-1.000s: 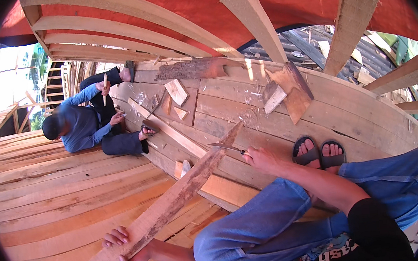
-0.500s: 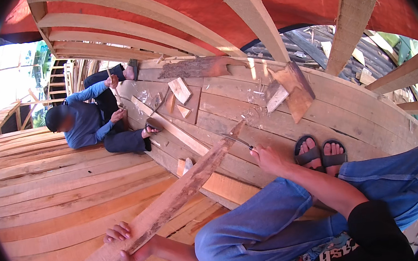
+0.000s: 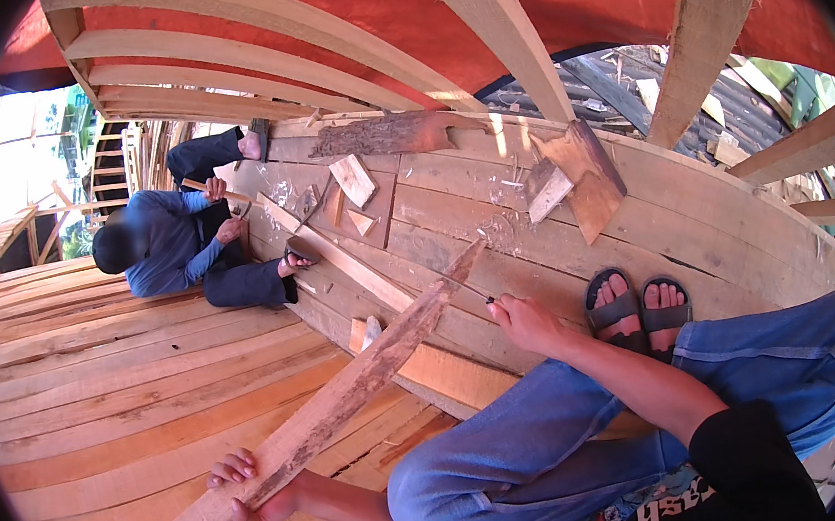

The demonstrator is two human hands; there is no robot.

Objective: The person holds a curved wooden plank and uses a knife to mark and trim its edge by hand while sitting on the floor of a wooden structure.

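Observation:
A long, rough-edged wooden plank (image 3: 338,374) slants across the lower middle, its narrow tapered end pointing up and away. My left hand (image 3: 274,505) grips it near the broad lower-left end, fingers over one edge and thumb at the other. Closed round the dark handle of a knife (image 3: 470,290), my right hand (image 3: 527,323) is beside the tapered end. The thin blade reaches across the wood there; whether it bites in cannot be made out. Most of the handle is hidden in my fist.
To the left a co-worker (image 3: 169,239) sits holding a thin wooden strip. Wood offcuts (image 3: 355,180), shavings and a long batten (image 3: 352,262) lie on the plank floor (image 3: 473,210). A reddish board (image 3: 586,184) lies near my sandalled feet. Curved ribs (image 3: 506,31) rise along the far side.
My right hand and the knife have shifted slightly left along the plank's tapered end. My left hand keeps its hold. The co-worker's hands have moved, and their strip is now tilted lower.

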